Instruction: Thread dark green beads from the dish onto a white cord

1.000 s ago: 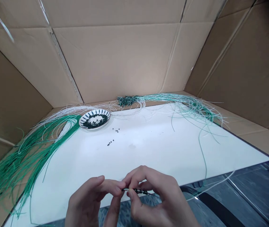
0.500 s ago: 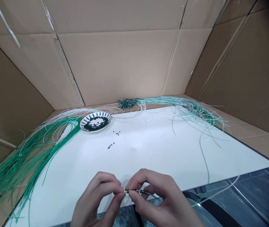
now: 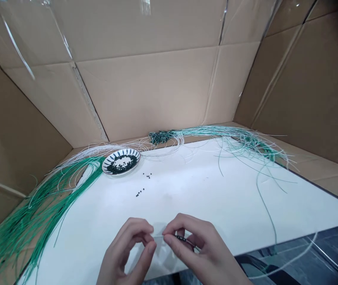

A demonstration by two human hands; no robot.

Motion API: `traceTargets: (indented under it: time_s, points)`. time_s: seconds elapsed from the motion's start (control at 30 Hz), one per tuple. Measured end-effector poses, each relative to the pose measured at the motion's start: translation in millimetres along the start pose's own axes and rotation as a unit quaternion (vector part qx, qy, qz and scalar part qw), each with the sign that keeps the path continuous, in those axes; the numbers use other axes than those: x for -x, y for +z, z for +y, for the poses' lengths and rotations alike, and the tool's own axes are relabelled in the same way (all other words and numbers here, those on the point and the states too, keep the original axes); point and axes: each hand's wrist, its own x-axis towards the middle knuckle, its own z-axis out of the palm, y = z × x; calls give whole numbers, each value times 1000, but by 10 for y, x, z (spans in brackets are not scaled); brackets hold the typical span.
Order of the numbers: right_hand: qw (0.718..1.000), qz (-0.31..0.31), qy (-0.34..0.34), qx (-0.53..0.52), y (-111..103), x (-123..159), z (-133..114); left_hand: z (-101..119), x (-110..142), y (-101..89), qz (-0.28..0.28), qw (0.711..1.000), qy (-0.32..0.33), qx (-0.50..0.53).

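Observation:
My left hand and my right hand meet over the near edge of a white board. Both pinch a thin pale string that spans the gap between their fingertips. Several dark beads sit on the string inside my right fingers. A small striped dish of dark beads stands at the far left of the board. A few loose beads lie on the board between the dish and my hands.
Green and white strings fan out at the left. Another bundle, with beaded ends, runs along the back to the right. Cardboard walls enclose the board on three sides. A dark floor shows at the lower right.
The view has tilted up a little. My hands have drawn slightly apart, showing a bare stretch of string between them. The beads now sit deeper in my right fingers.

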Motion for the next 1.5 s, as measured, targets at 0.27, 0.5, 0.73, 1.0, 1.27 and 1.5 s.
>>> traceTargets:
  time_s: [0.27, 0.5, 0.73, 1.0, 1.27, 1.5]
  points:
    - [995, 100, 13, 8, -85, -149, 430, -454, -834, -112, -8, 949, -58, -310]
    - [995, 100, 17, -15, -124, -119, 574, -533, -1019, -24, -28, 930, -80, -357]
    - [995, 89, 28, -42, -149, -121, 574, -533, -1093, -20, -40, 926, -101, -361]
    - [993, 63, 55, -83, -158, -125, 535, -465, -969, 17, -33, 962, -135, -236]
    - [995, 43, 38, -84, -66, -160, 370, -197, -321, 295, -18, 951, -258, 168]
    - [994, 48, 43, -86, 54, -101, 186, -32, -99, 327, 57, 888, -309, 335]
